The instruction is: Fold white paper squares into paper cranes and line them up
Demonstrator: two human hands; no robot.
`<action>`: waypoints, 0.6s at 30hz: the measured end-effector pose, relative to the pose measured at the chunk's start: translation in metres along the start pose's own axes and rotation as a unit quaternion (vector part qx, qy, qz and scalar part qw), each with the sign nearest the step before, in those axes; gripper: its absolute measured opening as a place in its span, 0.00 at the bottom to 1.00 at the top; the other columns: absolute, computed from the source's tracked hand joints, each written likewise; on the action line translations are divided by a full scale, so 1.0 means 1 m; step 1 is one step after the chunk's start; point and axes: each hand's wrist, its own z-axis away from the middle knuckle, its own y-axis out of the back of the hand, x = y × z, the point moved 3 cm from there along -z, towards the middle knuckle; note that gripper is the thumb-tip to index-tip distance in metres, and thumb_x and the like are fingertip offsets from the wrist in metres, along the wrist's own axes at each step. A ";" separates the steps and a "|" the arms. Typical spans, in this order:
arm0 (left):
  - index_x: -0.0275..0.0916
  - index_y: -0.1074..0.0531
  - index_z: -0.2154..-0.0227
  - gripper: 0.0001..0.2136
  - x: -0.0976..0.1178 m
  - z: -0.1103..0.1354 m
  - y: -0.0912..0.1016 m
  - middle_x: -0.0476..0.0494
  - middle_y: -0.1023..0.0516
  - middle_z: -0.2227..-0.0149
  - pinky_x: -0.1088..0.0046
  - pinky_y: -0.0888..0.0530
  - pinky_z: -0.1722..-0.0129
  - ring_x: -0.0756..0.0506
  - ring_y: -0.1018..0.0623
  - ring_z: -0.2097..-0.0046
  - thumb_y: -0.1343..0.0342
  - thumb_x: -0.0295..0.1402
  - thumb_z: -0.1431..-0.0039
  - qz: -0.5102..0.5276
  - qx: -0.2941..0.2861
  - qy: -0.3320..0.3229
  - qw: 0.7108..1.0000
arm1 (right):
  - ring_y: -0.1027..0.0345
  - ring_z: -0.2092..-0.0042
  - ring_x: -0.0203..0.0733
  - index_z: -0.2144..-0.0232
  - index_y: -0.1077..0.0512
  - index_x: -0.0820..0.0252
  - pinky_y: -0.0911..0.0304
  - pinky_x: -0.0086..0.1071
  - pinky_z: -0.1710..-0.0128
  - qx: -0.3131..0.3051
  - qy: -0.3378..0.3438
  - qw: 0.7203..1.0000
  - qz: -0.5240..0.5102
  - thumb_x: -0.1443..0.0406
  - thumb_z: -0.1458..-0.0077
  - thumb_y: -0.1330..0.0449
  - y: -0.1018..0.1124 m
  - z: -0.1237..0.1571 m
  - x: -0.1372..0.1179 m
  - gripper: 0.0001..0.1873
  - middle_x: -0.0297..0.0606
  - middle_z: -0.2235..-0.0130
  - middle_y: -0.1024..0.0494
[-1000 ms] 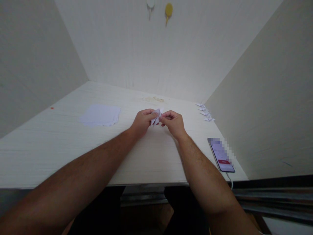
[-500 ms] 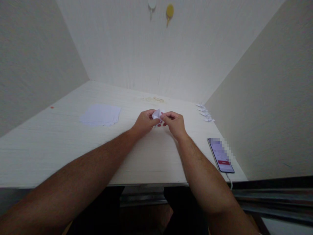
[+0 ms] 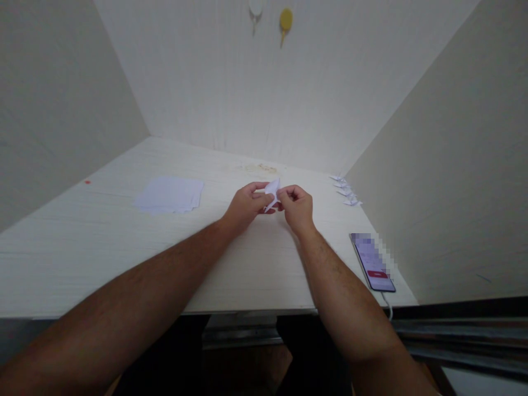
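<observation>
A small folded piece of white paper (image 3: 272, 188) is between my two hands, above the middle of the white table. My left hand (image 3: 249, 202) grips it from the left, the thumb pressed on its near face and the fingers behind. At its right edge my right hand (image 3: 297, 207) pinches the paper between thumb and forefinger. The fingers partly cover the paper, so its full shape is hidden. It looks like a narrow pointed form with one tip up and one down.
Loose white paper sheets (image 3: 171, 193) lie stacked on the left of the table (image 3: 247, 269). Several small folded paper pieces (image 3: 347, 191) line the right wall. A phone (image 3: 372, 261) with a cable lies at the right edge. Two hooks, one yellow (image 3: 286, 20), hang on the back wall.
The folded paper has turned and moved slightly right; it now looks narrower, its tip leaning right. My left fingers have shifted around it, and my right hand stays at its right edge.
</observation>
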 end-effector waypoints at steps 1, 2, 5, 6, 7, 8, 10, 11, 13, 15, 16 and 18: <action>0.33 0.28 0.56 0.23 -0.001 0.000 0.000 0.42 0.18 0.67 0.65 0.22 0.64 0.45 0.19 0.68 0.31 0.33 0.56 -0.008 0.003 0.002 1.000 | 0.33 0.79 0.33 0.76 0.30 0.58 0.37 0.28 0.78 -0.004 -0.001 1.000 -0.003 0.57 0.53 0.36 -0.001 0.000 0.001 0.11 0.28 0.81 0.28; 0.33 0.28 0.57 0.22 -0.001 0.000 0.000 0.41 0.18 0.66 0.66 0.22 0.64 0.46 0.19 0.68 0.31 0.31 0.56 -0.016 0.007 0.002 1.000 | 0.33 0.79 0.33 0.76 0.30 0.58 0.37 0.28 0.78 -0.011 -0.003 1.000 -0.005 0.57 0.53 0.36 -0.002 0.001 0.001 0.11 0.28 0.81 0.28; 0.32 0.26 0.61 0.17 0.000 0.000 0.000 0.41 0.18 0.66 0.68 0.23 0.66 0.47 0.19 0.69 0.33 0.27 0.57 -0.034 0.019 0.000 0.999 | 0.32 0.78 0.34 0.75 0.30 0.57 0.37 0.27 0.79 -0.024 -0.011 1.000 -0.001 0.58 0.52 0.37 -0.004 0.002 0.002 0.10 0.29 0.80 0.27; 0.32 0.26 0.62 0.16 0.000 0.000 0.000 0.41 0.18 0.67 0.69 0.23 0.66 0.47 0.19 0.69 0.33 0.27 0.57 -0.040 0.020 0.000 0.999 | 0.32 0.78 0.34 0.75 0.30 0.57 0.37 0.27 0.79 -0.025 -0.014 1.000 0.002 0.59 0.52 0.37 -0.004 0.002 0.001 0.09 0.29 0.80 0.27; 0.32 0.26 0.63 0.15 0.000 0.000 -0.001 0.41 0.18 0.67 0.69 0.24 0.67 0.47 0.19 0.69 0.34 0.26 0.57 -0.048 0.019 0.001 0.999 | 0.32 0.78 0.33 0.74 0.30 0.57 0.37 0.27 0.79 -0.025 -0.016 1.000 0.003 0.59 0.53 0.37 -0.004 0.003 0.001 0.09 0.29 0.79 0.27; 0.32 0.25 0.64 0.14 0.001 0.000 -0.001 0.42 0.18 0.69 0.70 0.24 0.68 0.47 0.19 0.70 0.34 0.26 0.57 -0.055 0.018 0.001 0.998 | 0.32 0.78 0.33 0.74 0.29 0.57 0.37 0.27 0.78 -0.026 -0.019 0.999 0.002 0.59 0.53 0.36 -0.004 0.003 0.000 0.09 0.29 0.79 0.26; 0.32 0.25 0.65 0.13 0.001 0.000 0.000 0.42 0.19 0.71 0.72 0.25 0.70 0.47 0.20 0.71 0.35 0.24 0.56 -0.068 0.015 -0.001 0.998 | 0.33 0.78 0.33 0.73 0.28 0.58 0.36 0.28 0.78 -0.031 -0.021 0.999 0.000 0.58 0.54 0.36 -0.004 0.003 -0.001 0.09 0.30 0.78 0.25; 0.33 0.25 0.65 0.12 0.001 -0.001 0.000 0.43 0.20 0.72 0.72 0.26 0.71 0.48 0.20 0.71 0.36 0.24 0.56 -0.075 0.014 -0.004 0.997 | 0.33 0.78 0.32 0.73 0.27 0.58 0.36 0.28 0.78 -0.037 -0.022 0.999 0.001 0.58 0.54 0.35 -0.004 0.003 -0.001 0.10 0.30 0.78 0.25; 0.33 0.25 0.66 0.11 0.001 -0.001 0.001 0.44 0.20 0.73 0.73 0.27 0.72 0.48 0.21 0.73 0.36 0.25 0.56 -0.085 0.017 -0.015 0.996 | 0.35 0.78 0.32 0.73 0.25 0.58 0.37 0.28 0.78 -0.049 -0.018 0.999 0.007 0.57 0.55 0.35 -0.004 0.003 -0.002 0.11 0.30 0.78 0.25; 0.34 0.24 0.65 0.11 0.000 -0.002 0.003 0.46 0.22 0.75 0.74 0.27 0.74 0.49 0.23 0.74 0.36 0.26 0.55 -0.093 0.022 -0.026 0.995 | 0.35 0.79 0.32 0.73 0.25 0.58 0.38 0.28 0.79 -0.059 -0.014 0.998 0.013 0.56 0.55 0.34 -0.004 0.003 -0.002 0.12 0.31 0.78 0.24; 0.34 0.24 0.65 0.11 0.000 -0.002 0.003 0.47 0.22 0.75 0.74 0.28 0.75 0.49 0.23 0.75 0.37 0.26 0.55 -0.097 0.025 -0.031 0.995 | 0.36 0.79 0.32 0.74 0.24 0.58 0.38 0.28 0.79 -0.062 -0.012 0.998 0.014 0.55 0.54 0.34 -0.004 0.004 -0.002 0.12 0.31 0.78 0.24; 0.34 0.24 0.65 0.12 0.000 -0.002 0.004 0.48 0.23 0.76 0.74 0.28 0.76 0.50 0.25 0.76 0.38 0.25 0.56 -0.107 0.029 -0.036 0.993 | 0.35 0.78 0.32 0.74 0.24 0.59 0.38 0.28 0.79 -0.064 -0.007 0.998 0.013 0.54 0.53 0.34 -0.003 0.004 -0.002 0.13 0.32 0.77 0.24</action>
